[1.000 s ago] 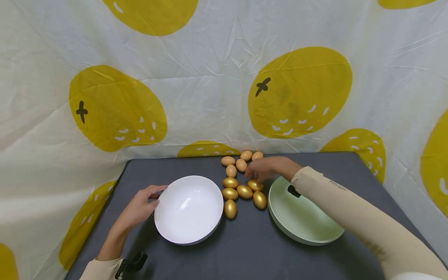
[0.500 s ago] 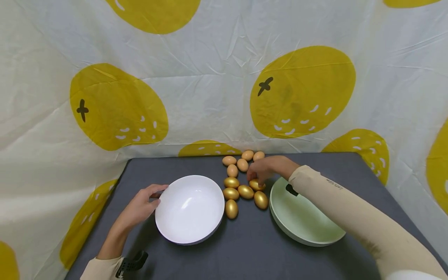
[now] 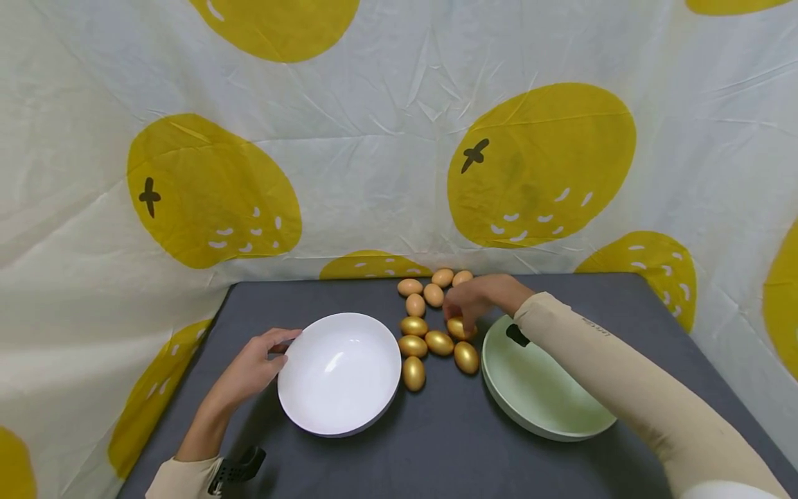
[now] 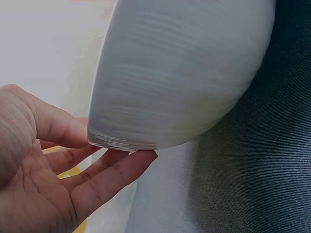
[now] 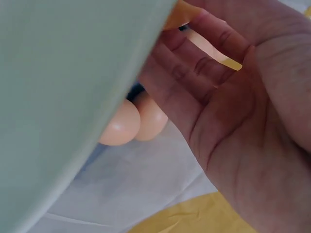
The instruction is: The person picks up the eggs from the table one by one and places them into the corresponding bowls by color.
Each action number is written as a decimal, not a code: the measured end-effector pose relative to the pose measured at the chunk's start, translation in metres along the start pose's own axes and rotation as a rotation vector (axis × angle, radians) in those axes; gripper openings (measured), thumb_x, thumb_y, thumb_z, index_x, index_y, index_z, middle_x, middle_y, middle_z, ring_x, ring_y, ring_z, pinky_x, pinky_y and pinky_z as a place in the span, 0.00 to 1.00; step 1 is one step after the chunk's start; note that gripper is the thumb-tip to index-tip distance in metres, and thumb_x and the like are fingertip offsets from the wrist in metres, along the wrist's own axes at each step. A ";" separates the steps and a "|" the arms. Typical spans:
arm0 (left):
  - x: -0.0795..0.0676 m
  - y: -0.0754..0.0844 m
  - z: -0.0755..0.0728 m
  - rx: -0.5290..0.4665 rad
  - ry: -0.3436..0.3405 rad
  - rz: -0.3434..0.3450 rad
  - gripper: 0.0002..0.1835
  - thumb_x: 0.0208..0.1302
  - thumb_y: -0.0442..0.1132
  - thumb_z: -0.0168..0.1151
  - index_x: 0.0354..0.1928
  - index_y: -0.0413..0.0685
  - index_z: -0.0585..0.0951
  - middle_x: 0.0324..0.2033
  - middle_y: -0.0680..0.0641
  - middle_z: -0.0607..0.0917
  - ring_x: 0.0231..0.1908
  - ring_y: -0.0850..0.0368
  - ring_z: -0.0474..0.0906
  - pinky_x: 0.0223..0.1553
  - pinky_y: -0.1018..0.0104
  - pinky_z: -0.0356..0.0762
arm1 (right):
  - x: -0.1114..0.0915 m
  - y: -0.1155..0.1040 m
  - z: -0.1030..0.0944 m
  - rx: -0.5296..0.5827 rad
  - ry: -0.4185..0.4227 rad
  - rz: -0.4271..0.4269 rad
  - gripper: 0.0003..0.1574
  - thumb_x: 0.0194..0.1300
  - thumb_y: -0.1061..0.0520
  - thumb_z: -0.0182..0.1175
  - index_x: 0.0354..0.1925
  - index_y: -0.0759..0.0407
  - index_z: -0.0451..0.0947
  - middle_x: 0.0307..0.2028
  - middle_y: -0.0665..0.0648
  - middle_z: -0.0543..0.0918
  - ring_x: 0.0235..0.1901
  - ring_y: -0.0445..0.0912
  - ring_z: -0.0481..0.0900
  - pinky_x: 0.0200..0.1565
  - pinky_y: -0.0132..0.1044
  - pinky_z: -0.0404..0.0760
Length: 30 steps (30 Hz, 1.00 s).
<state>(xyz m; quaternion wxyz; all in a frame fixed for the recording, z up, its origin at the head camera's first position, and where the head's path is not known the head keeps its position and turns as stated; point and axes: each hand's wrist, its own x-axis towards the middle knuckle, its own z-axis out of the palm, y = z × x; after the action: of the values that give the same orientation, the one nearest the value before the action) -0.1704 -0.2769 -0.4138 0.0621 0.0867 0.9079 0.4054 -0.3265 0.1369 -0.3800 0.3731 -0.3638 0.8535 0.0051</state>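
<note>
Illegibly lettered sleeve (image 3: 614,364), gold egg (image 3: 454,328) in right hand (image 3: 475,298), white bowl's rim (image 3: 339,316) in left (image 3: 251,365).

Six golden eggs (image 3: 439,343), five brown eggs (image 3: 433,295), two bowls (image 3: 339,374) and two hands (image 3: 252,366) show.

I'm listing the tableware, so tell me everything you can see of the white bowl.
The white bowl is round, deep and empty, with a thin rim and a glossy inside that catches the light; plastic or ceramic by its look. It sits opening upward on the dark table. The left hand touches it at the rim and outer wall. Golden eggs lie just to its right.
</note>
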 end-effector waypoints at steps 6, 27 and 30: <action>-0.001 0.002 -0.001 -0.009 -0.005 -0.014 0.25 0.70 0.26 0.52 0.69 0.37 0.73 0.65 0.34 0.73 0.55 0.39 0.76 0.45 0.53 0.85 | -0.011 0.001 -0.004 0.078 0.033 -0.044 0.23 0.61 0.63 0.68 0.53 0.51 0.76 0.45 0.50 0.78 0.39 0.43 0.70 0.39 0.34 0.71; 0.000 0.006 -0.003 -0.067 -0.022 -0.084 0.27 0.69 0.27 0.51 0.70 0.40 0.73 0.66 0.34 0.71 0.51 0.42 0.78 0.41 0.57 0.85 | -0.041 0.018 -0.001 0.317 0.172 -0.201 0.28 0.64 0.60 0.69 0.61 0.49 0.77 0.60 0.52 0.77 0.59 0.50 0.75 0.59 0.45 0.76; 0.000 0.006 -0.003 -0.077 -0.027 -0.091 0.27 0.69 0.27 0.51 0.70 0.40 0.73 0.66 0.33 0.71 0.50 0.44 0.79 0.41 0.56 0.86 | -0.045 0.018 -0.001 0.292 0.197 -0.194 0.29 0.65 0.57 0.70 0.63 0.46 0.76 0.60 0.50 0.76 0.62 0.51 0.74 0.62 0.46 0.75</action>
<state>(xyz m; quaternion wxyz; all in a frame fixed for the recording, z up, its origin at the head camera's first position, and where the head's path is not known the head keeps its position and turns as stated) -0.1705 -0.2745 -0.4073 0.0960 0.0482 0.8936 0.4357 -0.3178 0.1778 -0.3556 0.3354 -0.3849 0.8386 -0.1901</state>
